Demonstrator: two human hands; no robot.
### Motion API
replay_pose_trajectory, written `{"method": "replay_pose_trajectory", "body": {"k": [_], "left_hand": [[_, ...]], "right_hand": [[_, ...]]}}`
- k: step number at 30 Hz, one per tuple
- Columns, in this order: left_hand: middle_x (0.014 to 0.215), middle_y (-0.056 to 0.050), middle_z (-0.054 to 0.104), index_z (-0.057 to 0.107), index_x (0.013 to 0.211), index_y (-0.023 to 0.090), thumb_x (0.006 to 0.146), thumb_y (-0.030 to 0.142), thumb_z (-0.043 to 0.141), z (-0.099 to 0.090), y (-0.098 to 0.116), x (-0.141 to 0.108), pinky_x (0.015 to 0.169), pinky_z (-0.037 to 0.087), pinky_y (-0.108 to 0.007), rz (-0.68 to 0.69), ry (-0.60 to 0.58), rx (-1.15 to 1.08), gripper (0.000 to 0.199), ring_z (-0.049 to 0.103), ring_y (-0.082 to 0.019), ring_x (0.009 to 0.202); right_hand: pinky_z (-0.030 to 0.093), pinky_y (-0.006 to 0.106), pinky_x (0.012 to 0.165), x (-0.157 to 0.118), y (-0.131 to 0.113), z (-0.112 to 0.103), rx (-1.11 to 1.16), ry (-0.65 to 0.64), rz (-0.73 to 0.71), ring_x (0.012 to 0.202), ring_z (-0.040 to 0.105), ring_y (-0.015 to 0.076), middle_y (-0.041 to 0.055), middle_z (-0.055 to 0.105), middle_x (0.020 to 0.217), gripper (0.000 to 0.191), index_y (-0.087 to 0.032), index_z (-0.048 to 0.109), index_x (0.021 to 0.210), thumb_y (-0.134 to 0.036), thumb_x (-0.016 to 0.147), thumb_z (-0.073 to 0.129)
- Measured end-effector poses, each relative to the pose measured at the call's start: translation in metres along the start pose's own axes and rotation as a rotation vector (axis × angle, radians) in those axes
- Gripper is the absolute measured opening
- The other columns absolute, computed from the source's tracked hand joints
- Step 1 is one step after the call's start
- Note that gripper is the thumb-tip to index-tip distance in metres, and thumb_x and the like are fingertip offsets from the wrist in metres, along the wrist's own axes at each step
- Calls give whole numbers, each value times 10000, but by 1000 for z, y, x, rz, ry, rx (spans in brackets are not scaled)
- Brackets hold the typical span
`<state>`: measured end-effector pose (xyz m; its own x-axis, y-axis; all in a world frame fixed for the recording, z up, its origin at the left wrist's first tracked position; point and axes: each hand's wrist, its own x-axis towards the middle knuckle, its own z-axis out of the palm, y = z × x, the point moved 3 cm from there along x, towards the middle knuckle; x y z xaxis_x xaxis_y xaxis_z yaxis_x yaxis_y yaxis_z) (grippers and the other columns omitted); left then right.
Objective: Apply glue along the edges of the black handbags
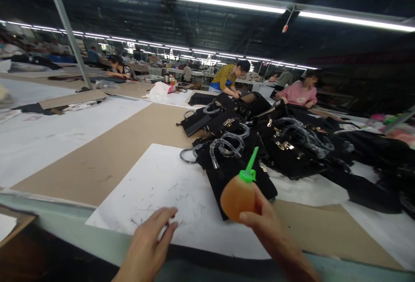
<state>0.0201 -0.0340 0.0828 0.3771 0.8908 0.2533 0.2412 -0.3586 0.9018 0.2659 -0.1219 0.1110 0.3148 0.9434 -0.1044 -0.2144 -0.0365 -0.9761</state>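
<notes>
My right hand is wrapped round a rounded bottle of amber liquid, its green nozzle pointing up. Behind the bottle lies a black bag, part of a pile of black bags with plastic-wrapped handles and gold-coloured clasps. My left hand hovers over the near edge of a marked white sheet, thumb and fingers apart with nothing between them. The bottle hides part of the nearest bag.
Brown board and white paper cover the table. A white plastic bag sits farther back. One person in a yellow top and another in pink work beyond the pile. A slanted pole rises at left.
</notes>
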Motion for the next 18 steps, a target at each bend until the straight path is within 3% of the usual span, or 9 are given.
{"method": "replay_pose_trajectory", "body": {"k": [2, 5, 8, 11, 15, 18], "left_hand": [[830, -52, 676, 687, 844, 247, 696, 311, 645, 33, 6, 49, 689, 474, -314, -55, -27, -40, 166, 596, -228, 732], [850, -65, 657, 652, 843, 178, 652, 250, 667, 73, 10, 115, 750, 437, -308, -151, 9, -151, 205, 585, -220, 807], [880, -72, 640, 603, 903, 142, 594, 266, 737, 101, 7, 156, 775, 416, -294, -318, -2, -322, 359, 575, -202, 854], [792, -53, 641, 563, 929, 138, 570, 307, 770, 123, 4, 171, 691, 419, -279, -514, -95, -453, 448, 583, -166, 724], [573, -27, 581, 577, 720, 106, 562, 299, 768, 147, 7, 175, 532, 359, -248, -622, -170, -447, 314, 484, -107, 463], [530, 13, 523, 533, 608, 127, 641, 259, 696, 157, 14, 173, 502, 318, -225, -604, -105, -458, 212, 422, -71, 435]], "right_hand": [[443, 414, 858, -12, -8, -39, -30, 137, -67, 948, 576, 281, 82, 615, 1062, 772, -228, 391, 1275, -361, 602, 746], [426, 336, 902, -29, -15, -86, 32, 361, -146, 1039, 536, 247, 70, 581, 1154, 676, -253, 493, 1224, -407, 618, 749], [470, 267, 830, -39, -15, -120, 207, 535, -194, 1041, 531, 217, 50, 556, 1193, 602, -269, 566, 1152, -446, 611, 761], [529, 354, 719, -39, -8, -148, 450, 627, -223, 937, 570, 245, 47, 580, 1120, 491, -293, 626, 989, -504, 570, 773], [485, 567, 781, -36, 1, -158, 665, 569, -143, 926, 577, 335, 71, 606, 1035, 532, -274, 610, 989, -579, 575, 745], [534, 484, 730, -38, -1, -151, 713, 562, -130, 890, 603, 333, 105, 608, 1049, 627, -230, 586, 1072, -580, 578, 752]]}}
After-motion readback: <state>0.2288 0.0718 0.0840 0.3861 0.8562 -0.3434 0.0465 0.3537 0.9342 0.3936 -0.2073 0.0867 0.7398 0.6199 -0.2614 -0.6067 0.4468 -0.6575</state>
